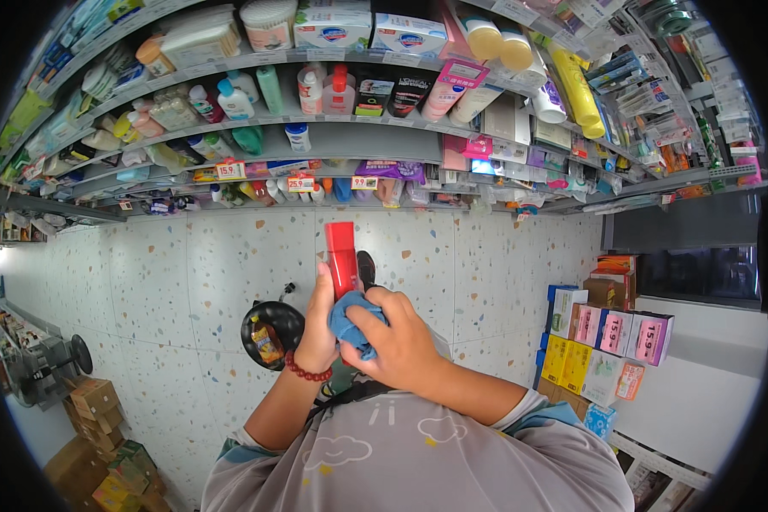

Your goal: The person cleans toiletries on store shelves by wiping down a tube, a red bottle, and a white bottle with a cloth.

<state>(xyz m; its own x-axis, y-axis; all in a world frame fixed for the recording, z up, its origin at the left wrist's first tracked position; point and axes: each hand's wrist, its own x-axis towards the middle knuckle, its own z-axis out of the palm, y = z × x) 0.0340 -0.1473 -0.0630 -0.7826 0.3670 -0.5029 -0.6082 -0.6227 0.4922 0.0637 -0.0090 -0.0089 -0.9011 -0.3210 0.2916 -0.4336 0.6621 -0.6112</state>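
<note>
A red bottle [342,265] with a squared cap is held upright-on in front of my chest, its cap pointing toward the shelves. My left hand [319,323] grips it from the left side, the thumb lying along its edge. Bunched against the bottle's lower part is a blue cloth [356,323], and my right hand [390,333] is closed over it. The cloth and fingers hide most of the bottle's lower end. A red bead bracelet [308,371] circles my left wrist.
Shop shelves [371,147] of toiletries curve across the front. A black round stool [288,318] bearing a drink bottle [266,342] stands to my left on the speckled floor [230,256]. Stacked product boxes [589,345] are at right; cardboard boxes [96,403] and a fan [45,365] are at left.
</note>
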